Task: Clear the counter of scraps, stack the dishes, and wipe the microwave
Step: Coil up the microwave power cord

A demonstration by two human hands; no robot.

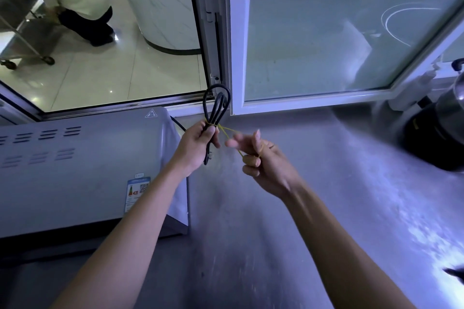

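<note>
My left hand (198, 143) grips a folded black power cord (216, 105) above the counter, its loops sticking up past my fingers. A yellow rubber band (227, 132) is wound round the cord bundle and stretches across to my right hand (261, 158), whose curled fingers hold the band's other end. The grey microwave (82, 170) stands at the left on the steel counter (313, 208), with the cord running from behind it.
An open white-framed window (351, 40) swings in over the counter's back edge. A dark pot or appliance (442, 128) sits at the right. Through the opening at the left, a person (77, 0) bends by a steel trolley on a tiled floor.
</note>
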